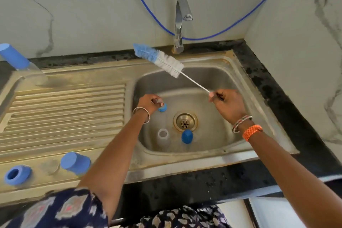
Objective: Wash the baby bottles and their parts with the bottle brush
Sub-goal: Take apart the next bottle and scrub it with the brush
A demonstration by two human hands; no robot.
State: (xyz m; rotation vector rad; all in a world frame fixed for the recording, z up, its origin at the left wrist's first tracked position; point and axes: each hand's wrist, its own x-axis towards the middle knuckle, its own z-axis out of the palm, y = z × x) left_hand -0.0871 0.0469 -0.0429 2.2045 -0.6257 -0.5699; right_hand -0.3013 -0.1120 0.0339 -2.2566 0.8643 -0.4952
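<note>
Head view over a steel sink [218, 146]. The right hand [226, 104] grips the bare end of the bottle brush [162, 60], fingers curled round the wire handle. The brush's long axis runs from that hand up and to the left, with the blue-and-white bristle head raised over the basin's far rim, just beside the tap [180, 24]. The left hand [150, 102] pinches a small blue collar ring [162, 107] low in the basin; the fingers are closed on it, though blur hides whether a teat sits inside.

The ring lies down and left of the bristles, so the brush head would probably need to swing down toward the left hand, which is the nearer to the piece.

Count in the basin: one clear bottle [163, 135], one blue cap [187, 136], one held ring. On the drainboard [64, 109]: one blue cap [75, 163], one blue ring [17, 175], and one capped bottle [20, 61] at the far left.
</note>
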